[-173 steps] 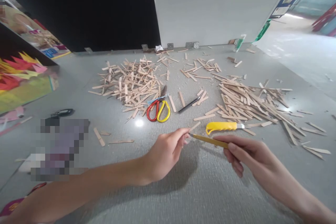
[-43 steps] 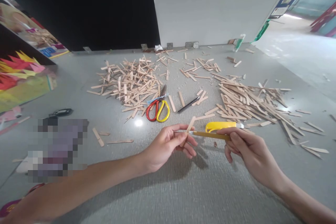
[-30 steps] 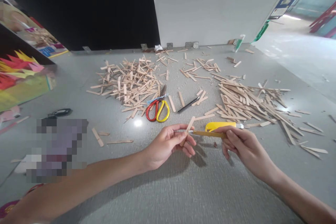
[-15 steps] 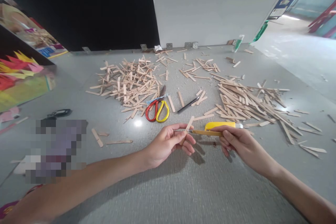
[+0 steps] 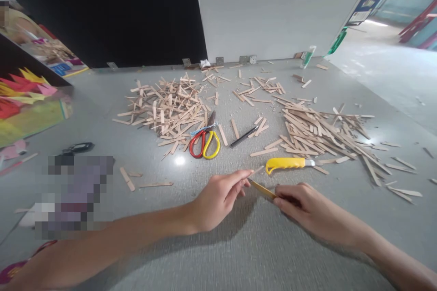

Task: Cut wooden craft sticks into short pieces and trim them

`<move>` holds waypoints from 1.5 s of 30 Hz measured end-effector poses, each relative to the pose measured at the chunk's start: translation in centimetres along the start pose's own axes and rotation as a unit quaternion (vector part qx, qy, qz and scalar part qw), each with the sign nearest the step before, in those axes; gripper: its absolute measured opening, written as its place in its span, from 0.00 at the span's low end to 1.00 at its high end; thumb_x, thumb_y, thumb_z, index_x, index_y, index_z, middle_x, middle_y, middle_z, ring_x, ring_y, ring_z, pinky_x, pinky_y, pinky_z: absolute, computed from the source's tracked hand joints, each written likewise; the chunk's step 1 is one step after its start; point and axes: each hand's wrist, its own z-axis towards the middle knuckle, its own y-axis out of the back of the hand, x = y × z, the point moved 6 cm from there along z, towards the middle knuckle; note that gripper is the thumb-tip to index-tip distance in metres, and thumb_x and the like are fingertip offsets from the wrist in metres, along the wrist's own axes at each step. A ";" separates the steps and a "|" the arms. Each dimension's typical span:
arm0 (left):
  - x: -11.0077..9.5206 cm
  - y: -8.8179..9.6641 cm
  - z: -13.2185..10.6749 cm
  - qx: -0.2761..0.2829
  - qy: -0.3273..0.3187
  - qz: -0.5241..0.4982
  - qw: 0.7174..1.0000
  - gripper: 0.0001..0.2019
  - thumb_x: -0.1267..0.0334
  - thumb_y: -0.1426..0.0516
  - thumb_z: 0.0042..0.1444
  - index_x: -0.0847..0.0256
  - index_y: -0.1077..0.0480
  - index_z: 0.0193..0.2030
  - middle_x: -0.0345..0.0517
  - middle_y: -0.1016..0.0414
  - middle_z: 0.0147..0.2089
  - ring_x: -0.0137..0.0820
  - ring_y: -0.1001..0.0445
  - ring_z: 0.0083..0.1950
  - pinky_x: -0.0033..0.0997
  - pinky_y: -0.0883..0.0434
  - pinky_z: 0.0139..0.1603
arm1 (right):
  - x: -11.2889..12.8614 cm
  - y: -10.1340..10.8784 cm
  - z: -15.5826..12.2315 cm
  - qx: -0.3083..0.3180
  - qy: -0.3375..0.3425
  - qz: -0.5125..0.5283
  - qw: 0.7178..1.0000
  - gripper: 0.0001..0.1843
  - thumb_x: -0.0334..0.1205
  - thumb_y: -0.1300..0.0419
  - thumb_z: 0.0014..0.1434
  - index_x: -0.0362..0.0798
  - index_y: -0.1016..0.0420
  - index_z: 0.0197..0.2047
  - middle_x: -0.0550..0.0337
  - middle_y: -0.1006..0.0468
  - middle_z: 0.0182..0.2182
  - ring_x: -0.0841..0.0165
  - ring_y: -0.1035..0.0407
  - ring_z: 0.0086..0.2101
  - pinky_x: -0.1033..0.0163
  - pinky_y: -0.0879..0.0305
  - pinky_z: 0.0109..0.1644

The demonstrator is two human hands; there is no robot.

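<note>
In the head view, the left hand (image 5: 218,202) is at 6 o'clock, over the gray surface (image 5: 170,259). Its fingers are pinched close together, and they hold a small wooden stick (image 5: 258,170). Only one end of the stick pokes out. Its long way runs toward 2 o'clock.

The right hand (image 5: 303,204) is at 4 o'clock. Its fingers are curled tight around a thin yellow tool (image 5: 263,188). The tool points to 10 o'clock, with its tip right by the left fingers. I can't tell if the tip touches the stick.

Just above the right hand lies a fat yellow handle (image 5: 286,163), its metal end facing 3 o'clock. The scissors (image 5: 206,143) lie near the middle, blades toward 12 o'clock. Next to them, a black pen (image 5: 244,137) slants toward 2 o'clock.

One stick pile (image 5: 170,111) is near 10 o'clock, and another pile (image 5: 314,132) is at 3 o'clock.

At 9 o'clock is a yellow box (image 5: 32,118) with red, yellow and pink paper spikes (image 5: 25,84) on top. I can't see inside it.
</note>
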 end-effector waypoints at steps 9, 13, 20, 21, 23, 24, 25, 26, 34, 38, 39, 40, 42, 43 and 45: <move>0.8 -1.0 0.3 0.025 0.103 -0.107 0.989 0.15 0.55 0.47 0.76 0.62 0.25 0.44 0.46 0.20 0.38 0.27 0.22 0.27 0.20 0.31 0.22 | 1.2 -0.8 -1.5 -0.166 0.069 -0.077 0.981 0.20 0.43 0.49 0.79 0.49 0.22 0.38 0.64 0.28 0.21 0.72 0.41 0.20 0.65 0.43 0.26; 1.0 -1.1 0.1 0.019 0.117 -0.109 0.987 0.17 0.52 0.46 0.75 0.62 0.26 0.40 0.46 0.22 0.36 0.27 0.22 0.27 0.20 0.30 0.22 | 1.4 -1.5 -2.0 -0.206 0.122 -0.133 0.962 0.19 0.40 0.50 0.80 0.47 0.20 0.43 0.59 0.21 0.24 0.72 0.36 0.18 0.66 0.41 0.24; 1.1 -1.3 0.1 0.019 0.136 -0.115 0.984 0.20 0.47 0.45 0.73 0.61 0.28 0.36 0.44 0.24 0.34 0.27 0.23 0.25 0.21 0.31 0.20 | 1.5 -2.6 -2.4 -0.232 0.174 -0.275 0.917 0.21 0.34 0.54 0.80 0.46 0.19 0.46 0.55 0.17 0.27 0.72 0.32 0.18 0.66 0.41 0.22; 1.1 -1.4 0.1 0.020 0.138 -0.115 0.984 0.20 0.47 0.44 0.73 0.60 0.28 0.35 0.44 0.24 0.34 0.27 0.23 0.25 0.21 0.31 0.19 | 1.6 -2.7 -2.4 -0.232 0.179 -0.290 0.911 0.21 0.33 0.54 0.79 0.46 0.19 0.46 0.56 0.18 0.26 0.72 0.33 0.18 0.66 0.42 0.21; 1.1 -1.4 0.1 0.026 0.145 -0.120 0.982 0.21 0.46 0.44 0.73 0.60 0.29 0.34 0.43 0.25 0.33 0.27 0.24 0.24 0.20 0.32 0.18 | 1.9 -2.9 -2.6 -0.236 0.194 -0.315 0.899 0.20 0.31 0.54 0.78 0.45 0.20 0.49 0.58 0.20 0.25 0.73 0.35 0.18 0.66 0.45 0.20; 1.2 -1.5 0.1 0.028 0.148 -0.123 0.981 0.21 0.46 0.44 0.72 0.60 0.30 0.34 0.42 0.25 0.33 0.27 0.24 0.24 0.20 0.32 0.18 | 2.1 -2.9 -2.7 -0.239 0.203 -0.324 0.892 0.20 0.29 0.55 0.78 0.44 0.20 0.50 0.59 0.21 0.24 0.73 0.35 0.18 0.66 0.45 0.20; 1.2 -1.5 0.1 0.030 0.152 -0.126 0.980 0.21 0.45 0.43 0.72 0.60 0.30 0.34 0.42 0.26 0.32 0.26 0.25 0.23 0.19 0.33 0.17 | 2.4 -3.0 -2.8 -0.242 0.212 -0.331 0.887 0.20 0.27 0.55 0.77 0.43 0.21 0.52 0.60 0.22 0.23 0.73 0.35 0.18 0.66 0.46 0.20; 1.3 -1.5 0.1 0.033 0.159 -0.129 0.978 0.22 0.45 0.43 0.72 0.60 0.31 0.34 0.41 0.26 0.32 0.25 0.25 0.22 0.18 0.34 0.17 | 2.6 -3.1 -2.9 -0.243 0.223 -0.336 0.882 0.21 0.26 0.56 0.76 0.42 0.21 0.53 0.61 0.23 0.23 0.72 0.35 0.18 0.66 0.46 0.21; 1.7 -1.6 0.0 0.031 0.166 -0.149 0.974 0.20 0.44 0.42 0.71 0.60 0.29 0.37 0.41 0.25 0.32 0.27 0.23 0.23 0.19 0.33 0.17 | 0.9 -1.7 -1.4 -0.172 0.070 -0.108 0.977 0.20 0.42 0.50 0.78 0.47 0.20 0.39 0.65 0.29 0.19 0.73 0.43 0.17 0.66 0.47 0.22; 1.8 -1.9 0.0 0.035 0.159 -0.188 0.969 0.23 0.40 0.40 0.69 0.61 0.26 0.47 0.42 0.24 0.33 0.29 0.21 0.25 0.21 0.30 0.19 | 0.0 -0.4 -0.5 -0.112 -0.025 0.044 0.992 0.26 0.55 0.47 0.75 0.49 0.24 0.30 0.62 0.30 0.22 0.70 0.40 0.24 0.65 0.43 0.27; 1.9 -1.9 0.1 0.039 0.161 -0.200 0.966 0.24 0.39 0.40 0.69 0.62 0.26 0.49 0.41 0.24 0.32 0.30 0.21 0.25 0.22 0.29 0.19 | 0.0 -0.2 -0.4 -0.109 -0.031 0.073 0.991 0.27 0.58 0.46 0.73 0.49 0.23 0.30 0.61 0.30 0.23 0.69 0.39 0.25 0.65 0.42 0.28; 1.9 -1.9 0.2 0.044 0.165 -0.215 0.962 0.24 0.39 0.39 0.68 0.62 0.27 0.51 0.41 0.24 0.32 0.30 0.21 0.25 0.23 0.29 0.20 | -0.2 -0.1 -0.4 -0.104 -0.039 0.100 0.989 0.28 0.61 0.45 0.72 0.49 0.22 0.31 0.61 0.30 0.24 0.69 0.39 0.26 0.65 0.42 0.28; 2.0 -2.0 0.3 0.058 0.175 -0.253 0.950 0.26 0.40 0.37 0.67 0.63 0.27 0.54 0.40 0.24 0.31 0.31 0.21 0.24 0.24 0.29 0.20 | -0.7 -0.3 -0.3 -0.088 -0.061 0.154 0.982 0.31 0.67 0.43 0.70 0.48 0.19 0.34 0.64 0.36 0.22 0.70 0.44 0.24 0.66 0.47 0.24; 2.1 -2.0 0.4 0.065 0.180 -0.274 0.942 0.27 0.40 0.36 0.67 0.64 0.28 0.56 0.40 0.24 0.31 0.31 0.21 0.24 0.25 0.29 0.19 | -0.9 -0.4 -0.3 -0.075 -0.075 0.180 0.978 0.32 0.70 0.43 0.70 0.48 0.18 0.35 0.66 0.40 0.21 0.71 0.47 0.22 0.66 0.51 0.22; 2.2 -2.1 0.6 0.081 0.192 -0.318 0.925 0.26 0.43 0.34 0.66 0.64 0.28 0.57 0.41 0.23 0.30 0.31 0.22 0.23 0.25 0.29 0.19 | -1.4 -0.5 -0.3 -0.054 -0.093 0.223 0.969 0.35 0.74 0.42 0.67 0.47 0.18 0.36 0.70 0.46 0.20 0.73 0.52 0.21 0.66 0.56 0.20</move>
